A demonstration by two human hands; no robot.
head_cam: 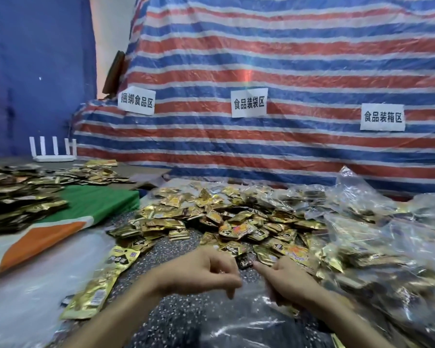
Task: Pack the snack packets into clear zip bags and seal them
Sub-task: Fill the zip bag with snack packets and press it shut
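Snack packets (pixel 226 222) mostly still lie loose in a heap on the speckled surface (pixel 178 249), beside filled bags (pixel 377 237) at the right, while the curled fingers of the left hand (pixel 199 270) and right hand (pixel 294 280) pinch the mouth of a clear zip bag (pixel 249 312), so I judge that much packing remains.

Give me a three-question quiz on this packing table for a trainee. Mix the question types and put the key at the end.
1. Fill in: the left hand and right hand together pinch the top of a ____.
2. How many paper signs hang on the striped tarp? A. two B. three C. five
3. True or false: the loose pile of gold snack packets lies nearer the person than the hands do.
Key: 1 clear zip bag; 2 B; 3 false, the pile lies beyond the hands.
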